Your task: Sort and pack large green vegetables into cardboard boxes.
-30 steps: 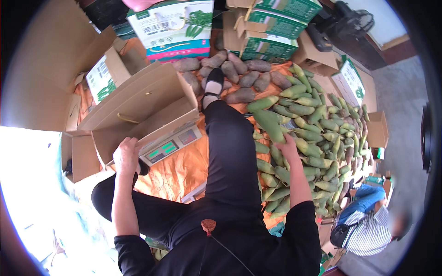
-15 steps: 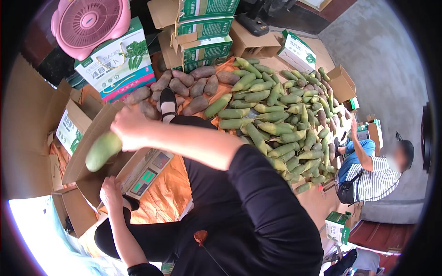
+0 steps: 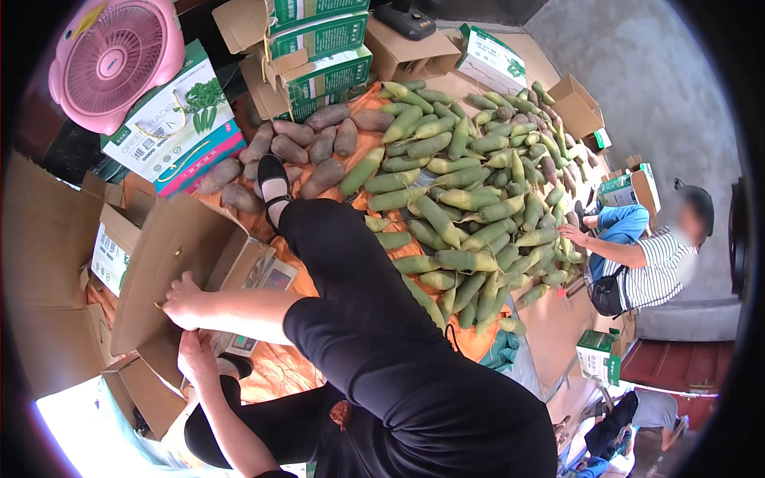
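Note:
A tall open cardboard box [image 3: 167, 259] stands in front of me at the left. My right hand [image 3: 185, 303] is at its opening with the fingers curled. Whatever those fingers hold, if anything, is hidden, and no green radish shows there. Just below, my left hand [image 3: 198, 362] is closed on the box's near edge. Under and beside the box is a digital scale [image 3: 276, 277], mostly covered by the box and my forearm. A large pile of green radishes [image 3: 470, 199] lies to the right. Several purplish-brown radishes [image 3: 323, 147] lie beyond my foot.
A pink fan [image 3: 118, 64] stands on a printed carton [image 3: 171, 127] at the far left. Green cartons [image 3: 327, 76] are stacked at the back. An orange sheet [image 3: 291, 374] covers the floor. At the right, a person in a striped shirt [image 3: 657, 263] sits reaching toward the pile.
My right hand has moved down and nearer, to the box opening; the green radish it held is out of sight. The view has shifted slightly. The other person's hand has lowered to the pile.

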Demonstrator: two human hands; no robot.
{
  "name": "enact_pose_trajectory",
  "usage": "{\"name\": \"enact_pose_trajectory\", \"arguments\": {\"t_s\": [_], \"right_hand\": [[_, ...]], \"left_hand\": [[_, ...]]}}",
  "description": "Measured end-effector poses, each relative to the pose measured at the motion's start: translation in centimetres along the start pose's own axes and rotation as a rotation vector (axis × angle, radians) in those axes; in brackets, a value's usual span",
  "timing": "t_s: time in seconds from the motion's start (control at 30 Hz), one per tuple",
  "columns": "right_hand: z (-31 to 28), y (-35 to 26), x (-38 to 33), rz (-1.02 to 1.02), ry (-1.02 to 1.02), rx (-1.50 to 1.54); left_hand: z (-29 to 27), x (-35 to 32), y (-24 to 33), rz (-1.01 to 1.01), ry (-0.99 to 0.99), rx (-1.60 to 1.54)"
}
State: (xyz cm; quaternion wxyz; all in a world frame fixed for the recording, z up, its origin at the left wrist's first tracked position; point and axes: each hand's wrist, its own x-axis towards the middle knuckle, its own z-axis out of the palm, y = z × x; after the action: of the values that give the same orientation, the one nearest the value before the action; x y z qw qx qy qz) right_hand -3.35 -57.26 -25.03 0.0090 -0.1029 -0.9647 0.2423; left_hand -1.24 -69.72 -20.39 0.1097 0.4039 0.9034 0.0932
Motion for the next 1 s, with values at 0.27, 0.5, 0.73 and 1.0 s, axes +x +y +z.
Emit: {"name": "enact_pose_trajectory", "arguments": {"t_s": [0.27,0.5,0.73,1.0], "right_hand": [[-18.1,4.0,-11.1,-0.178,0.178,0.378],[-18.8,20.1,-25.7,0.452,0.604,0.337],[-2.4,28.2,-43.1,1.008,0.415,0.206],[5.0,26.0,-52.9,1.38,0.21,0.215]], "left_hand": [[0.2,0.0,-2.2,0.027,0.031,0.034],[-0.5,-0.2,-0.5,0.032,0.074,0.03],[0.8,0.3,-1.8,0.076,0.081,0.041],[0.8,-0.1,-2.1,0.076,0.11,0.035]]}}
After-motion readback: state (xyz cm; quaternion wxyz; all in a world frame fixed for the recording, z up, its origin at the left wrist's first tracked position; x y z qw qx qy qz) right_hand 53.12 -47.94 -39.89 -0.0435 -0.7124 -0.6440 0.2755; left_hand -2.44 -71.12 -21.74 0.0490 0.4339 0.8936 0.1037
